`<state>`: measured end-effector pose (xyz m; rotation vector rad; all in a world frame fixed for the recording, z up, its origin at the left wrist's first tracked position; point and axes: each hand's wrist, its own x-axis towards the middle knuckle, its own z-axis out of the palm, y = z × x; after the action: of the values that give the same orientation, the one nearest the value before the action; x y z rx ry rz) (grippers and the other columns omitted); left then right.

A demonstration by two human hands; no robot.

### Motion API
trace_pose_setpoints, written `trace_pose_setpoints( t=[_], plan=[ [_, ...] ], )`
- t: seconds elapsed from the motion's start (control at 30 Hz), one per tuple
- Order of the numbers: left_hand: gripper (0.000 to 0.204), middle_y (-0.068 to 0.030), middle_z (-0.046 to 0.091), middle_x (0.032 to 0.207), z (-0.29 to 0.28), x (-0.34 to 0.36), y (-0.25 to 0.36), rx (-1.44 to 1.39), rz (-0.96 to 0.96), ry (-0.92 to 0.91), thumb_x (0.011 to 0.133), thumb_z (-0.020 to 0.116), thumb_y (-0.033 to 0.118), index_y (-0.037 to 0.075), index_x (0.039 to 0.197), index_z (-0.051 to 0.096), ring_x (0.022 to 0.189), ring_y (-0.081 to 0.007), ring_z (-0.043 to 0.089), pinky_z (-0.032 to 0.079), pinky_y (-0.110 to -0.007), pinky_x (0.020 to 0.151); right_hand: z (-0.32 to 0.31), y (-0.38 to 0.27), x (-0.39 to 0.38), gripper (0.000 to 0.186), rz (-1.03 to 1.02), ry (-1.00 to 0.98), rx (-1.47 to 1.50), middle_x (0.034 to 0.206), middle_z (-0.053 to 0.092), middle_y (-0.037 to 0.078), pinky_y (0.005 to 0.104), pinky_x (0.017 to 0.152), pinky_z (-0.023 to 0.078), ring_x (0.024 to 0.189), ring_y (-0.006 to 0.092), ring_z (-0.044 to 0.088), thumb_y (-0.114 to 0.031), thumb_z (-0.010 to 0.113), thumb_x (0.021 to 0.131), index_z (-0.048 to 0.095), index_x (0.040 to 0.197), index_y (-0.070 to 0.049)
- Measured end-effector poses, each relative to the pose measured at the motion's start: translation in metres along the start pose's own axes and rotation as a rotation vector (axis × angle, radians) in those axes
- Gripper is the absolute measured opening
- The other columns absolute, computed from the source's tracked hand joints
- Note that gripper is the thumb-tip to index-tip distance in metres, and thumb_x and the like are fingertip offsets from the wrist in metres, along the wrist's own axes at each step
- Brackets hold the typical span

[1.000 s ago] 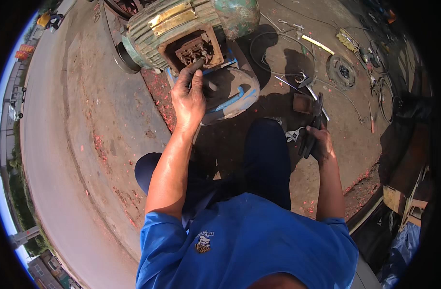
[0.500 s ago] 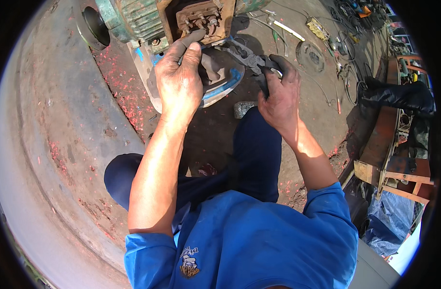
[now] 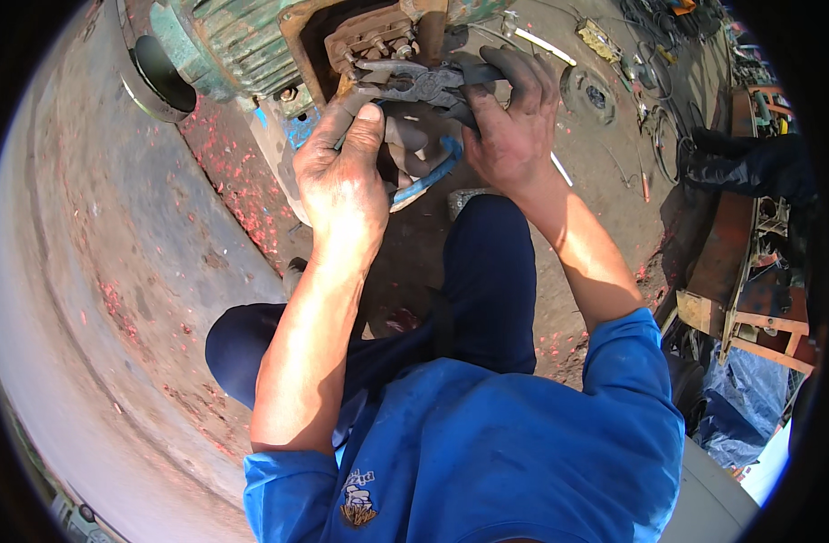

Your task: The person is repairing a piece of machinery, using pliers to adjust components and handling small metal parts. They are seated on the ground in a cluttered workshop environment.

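Dusty bare ground (image 3: 595, 244) fills much of the view, sunlit, with red fragments (image 3: 242, 195) scattered along a strip left of centre. At the top of the frame, left of centre, sits a green ribbed motor (image 3: 252, 45), its rusty terminal box (image 3: 297, 54) uncovered so that the terminal block (image 3: 369, 38) inside shows.

Work in hand appears to be at the terminals, just below that block. The right hand (image 3: 514, 122) is closed around the handles of a pair of pliers (image 3: 424, 86), which point left toward the box mouth, their jaws seemingly parted. The left hand (image 3: 347, 167) has its thumb and forefinger close together beside the pliers' tips; whether it pinches a wire or only steadies something, I cannot tell. Such a position would seem to call for a firm left hand and careful aim of the tips.

Room is tight: the box wall and the blue-edged base (image 3: 428, 176) crowd the hands, which also partly hide the contact. At upper right lie a white bar (image 3: 546, 45), a round disc (image 3: 588, 95) and cables (image 3: 663, 145), clear of the work; farther right stands a rusty metal frame (image 3: 718, 244) near a blue tarp (image 3: 745, 398).
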<state>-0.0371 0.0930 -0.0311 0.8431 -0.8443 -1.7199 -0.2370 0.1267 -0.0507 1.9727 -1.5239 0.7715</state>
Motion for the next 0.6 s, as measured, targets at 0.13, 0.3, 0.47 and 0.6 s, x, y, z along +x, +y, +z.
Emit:
trace_pose_setpoints(
  t=[0.13,0.3,0.47,0.6],
  plan=[
    [0.025,-0.0113,0.075,0.089,-0.001,-0.003,0.005,-0.005,-0.046,-0.05,0.109,0.058,0.014,-0.005,0.123,0.068,0.068,-0.0144,0.068,0.055,-0.027,0.062,0.001,0.011,0.01,0.051,-0.097,0.017,-0.105,0.14,0.056,0.009,0.0546,0.112,0.039,0.134,0.0347,0.049,-0.013,0.084,0.061,0.073,0.111,-0.014],
    [0.031,-0.0146,0.074,0.09,0.002,-0.002,0.002,0.015,0.022,-0.029,0.109,0.057,0.012,-0.007,0.132,0.062,0.065,-0.0188,0.067,0.05,-0.029,0.056,-0.008,0.016,0.013,0.06,-0.119,-0.074,-0.109,0.145,0.054,0.01,0.0533,0.116,0.037,0.136,0.0346,0.048,-0.008,0.078,0.065,0.072,0.124,-0.013],
    [0.032,-0.0144,0.076,0.096,0.007,-0.006,0.004,-0.024,-0.004,-0.033,0.11,0.056,0.015,-0.006,0.133,0.063,0.066,-0.0171,0.067,0.051,-0.03,0.055,-0.002,0.015,0.012,0.039,-0.109,-0.006,-0.131,0.14,0.055,0.016,0.0619,0.112,0.039,0.132,0.0395,0.051,-0.032,0.078,0.081,0.075,0.115,-0.013],
    [0.028,-0.0139,0.078,0.088,0.01,-0.009,0.005,0.006,0.017,-0.007,0.111,0.048,0.013,-0.002,0.124,0.068,0.06,-0.0153,0.068,0.049,-0.026,0.054,0.004,0.016,0.014,0.036,-0.129,0.037,-0.082,0.139,0.055,0.017,0.0617,0.111,0.04,0.13,0.0411,0.051,-0.03,0.079,0.08,0.073,0.109,-0.01]
  ],
)
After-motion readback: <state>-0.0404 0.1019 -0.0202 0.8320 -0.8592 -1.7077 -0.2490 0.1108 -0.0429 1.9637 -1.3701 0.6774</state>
